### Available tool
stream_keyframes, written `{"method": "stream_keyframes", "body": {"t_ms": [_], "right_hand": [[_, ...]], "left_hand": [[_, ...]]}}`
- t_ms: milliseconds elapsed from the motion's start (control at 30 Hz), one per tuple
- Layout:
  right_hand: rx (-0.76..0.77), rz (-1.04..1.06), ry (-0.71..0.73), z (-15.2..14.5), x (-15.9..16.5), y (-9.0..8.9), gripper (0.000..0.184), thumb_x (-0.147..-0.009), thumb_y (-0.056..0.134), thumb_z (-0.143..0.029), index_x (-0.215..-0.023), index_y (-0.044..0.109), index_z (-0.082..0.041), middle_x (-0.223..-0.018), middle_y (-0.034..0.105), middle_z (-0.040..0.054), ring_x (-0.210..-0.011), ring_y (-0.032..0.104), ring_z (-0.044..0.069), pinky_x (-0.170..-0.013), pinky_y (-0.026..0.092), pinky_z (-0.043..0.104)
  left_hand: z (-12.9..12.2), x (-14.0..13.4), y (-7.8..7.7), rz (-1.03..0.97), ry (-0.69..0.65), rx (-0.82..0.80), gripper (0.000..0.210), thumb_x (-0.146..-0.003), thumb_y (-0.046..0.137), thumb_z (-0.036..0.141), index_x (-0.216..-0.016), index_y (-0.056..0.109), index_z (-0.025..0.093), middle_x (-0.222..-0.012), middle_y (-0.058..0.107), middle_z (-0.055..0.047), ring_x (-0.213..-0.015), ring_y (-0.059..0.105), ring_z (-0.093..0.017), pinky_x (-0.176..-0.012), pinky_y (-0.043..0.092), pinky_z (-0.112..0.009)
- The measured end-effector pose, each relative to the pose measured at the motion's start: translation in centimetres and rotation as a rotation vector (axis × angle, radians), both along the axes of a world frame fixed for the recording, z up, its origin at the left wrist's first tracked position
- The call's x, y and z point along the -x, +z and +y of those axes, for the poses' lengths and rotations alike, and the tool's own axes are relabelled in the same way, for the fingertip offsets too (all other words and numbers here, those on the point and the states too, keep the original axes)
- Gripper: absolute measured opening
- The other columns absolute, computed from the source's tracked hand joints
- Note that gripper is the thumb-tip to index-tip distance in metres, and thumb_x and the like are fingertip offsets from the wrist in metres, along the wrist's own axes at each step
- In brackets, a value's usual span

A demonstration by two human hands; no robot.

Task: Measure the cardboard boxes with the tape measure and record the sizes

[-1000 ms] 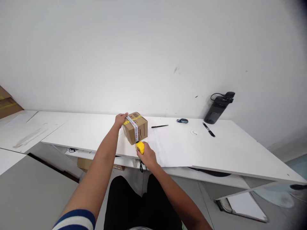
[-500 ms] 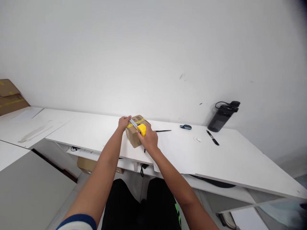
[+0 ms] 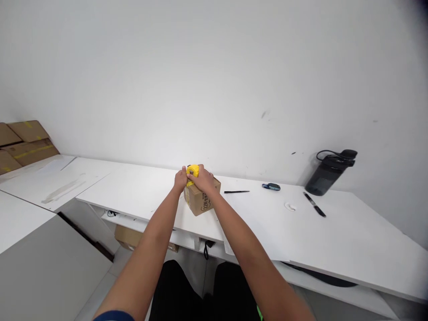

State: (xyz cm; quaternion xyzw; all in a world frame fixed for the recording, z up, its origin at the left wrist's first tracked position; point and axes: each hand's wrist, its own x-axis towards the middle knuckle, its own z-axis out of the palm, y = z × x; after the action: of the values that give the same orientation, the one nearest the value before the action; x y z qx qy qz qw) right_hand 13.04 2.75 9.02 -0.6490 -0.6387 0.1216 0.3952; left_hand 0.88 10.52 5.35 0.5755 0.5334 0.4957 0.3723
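Note:
A small brown cardboard box (image 3: 198,201) with dark print on its side rests on the white table. Over its far top edge is a yellow tape measure (image 3: 193,169), with my right hand (image 3: 204,179) closed round its case from the right. My left hand (image 3: 181,179) is closed against the left side of the tape measure, at the box's far left corner. Its fingertips are partly hidden. No stretch of the blade shows between the hands. To the right of the box lies a thin black pen (image 3: 236,191).
White paper (image 3: 250,223) lies on the table (image 3: 334,240) right of the box. Farther right are a blue-black small object (image 3: 271,187), a white scrap (image 3: 290,206), a black marker (image 3: 314,204) and a dark bottle (image 3: 329,174). Cardboard boxes (image 3: 30,149) stand far left; a shelf runs underneath.
The tape measure has come to my left hand, and the blade that lay across the box top is out of sight. The box has turned, showing more printed side. The view has shifted left.

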Motion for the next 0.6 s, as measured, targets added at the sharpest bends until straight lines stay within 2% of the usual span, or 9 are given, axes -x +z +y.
{"method": "stream_keyframes", "body": {"t_ms": [133,267,333,400,467,533,600], "right_hand": [[-0.019,0.206,-0.056,-1.2,-0.1,-0.3,0.033,-0.083,0.063,-0.049,-0.095,0.045,-0.025,-0.096,0.068,0.005,-0.096,0.063,0.025,-0.089,0.043,0.038],[-0.143,0.734,-0.199,-1.9,-0.4,0.8,0.037,-0.08,0.067,-0.05,-0.099,0.045,-0.026,-0.097,0.067,0.002,-0.084,0.064,0.019,-0.074,0.05,0.03],[-0.239,1.028,-0.272,-1.7,-1.0,1.8,0.039,-0.081,0.066,-0.049,-0.102,0.045,-0.025,-0.101,0.067,0.0024,-0.085,0.064,0.015,-0.071,0.051,0.026],[-0.244,1.24,-0.311,-1.3,-1.8,2.5,0.037,-0.083,0.065,-0.047,-0.105,0.045,-0.024,-0.102,0.067,0.0021,-0.085,0.065,0.013,-0.069,0.051,0.024],[-0.135,1.309,-0.249,-1.0,-2.1,2.6,0.034,-0.083,0.065,-0.043,-0.104,0.048,-0.023,-0.098,0.068,0.0012,-0.082,0.065,0.012,-0.066,0.05,0.023],[0.042,1.256,-0.074,-1.1,-1.6,2.0,0.032,-0.08,0.069,-0.039,-0.101,0.052,-0.021,-0.092,0.069,0.0019,-0.08,0.066,0.014,-0.064,0.05,0.024],[0.15,1.162,0.07,-1.4,-0.2,1.0,0.034,-0.078,0.072,-0.037,-0.101,0.054,-0.02,-0.091,0.07,0.0039,-0.081,0.067,0.017,-0.065,0.052,0.026]], "left_hand": [[-0.5,0.0,0.2,-0.021,0.022,0.007,0.052,-0.095,0.044,0.061,-0.076,0.064,0.017,-0.087,0.071,-0.011,-0.08,0.063,-0.022,-0.075,0.048,-0.033],[-1.6,0.8,0.6,-0.05,0.01,0.019,0.047,-0.091,0.054,0.061,-0.08,0.065,0.017,-0.087,0.071,-0.009,-0.079,0.063,-0.02,-0.074,0.048,-0.032],[-2.4,2.0,0.7,-0.081,-0.009,0.035,0.046,-0.086,0.06,0.062,-0.079,0.064,0.017,-0.084,0.07,-0.008,-0.076,0.062,-0.019,-0.072,0.048,-0.031],[-3.4,3.7,0.4,-0.119,-0.009,0.048,0.045,-0.082,0.065,0.062,-0.08,0.064,0.017,-0.084,0.071,-0.007,-0.075,0.063,-0.019,-0.071,0.049,-0.031],[-4.4,5.9,-0.4,-0.13,0.015,0.046,0.045,-0.081,0.066,0.062,-0.081,0.064,0.017,-0.086,0.072,-0.007,-0.077,0.064,-0.019,-0.071,0.049,-0.031],[-5.6,8.1,-1.4,-0.101,0.071,0.038,0.043,-0.082,0.065,0.06,-0.083,0.064,0.017,-0.089,0.072,-0.008,-0.08,0.065,-0.02,-0.073,0.05,-0.031],[-6.9,9.8,-2.1,-0.046,0.183,0.029,0.04,-0.083,0.065,0.057,-0.088,0.063,0.017,-0.092,0.072,-0.009,-0.086,0.066,-0.022,-0.077,0.05,-0.032]]}}
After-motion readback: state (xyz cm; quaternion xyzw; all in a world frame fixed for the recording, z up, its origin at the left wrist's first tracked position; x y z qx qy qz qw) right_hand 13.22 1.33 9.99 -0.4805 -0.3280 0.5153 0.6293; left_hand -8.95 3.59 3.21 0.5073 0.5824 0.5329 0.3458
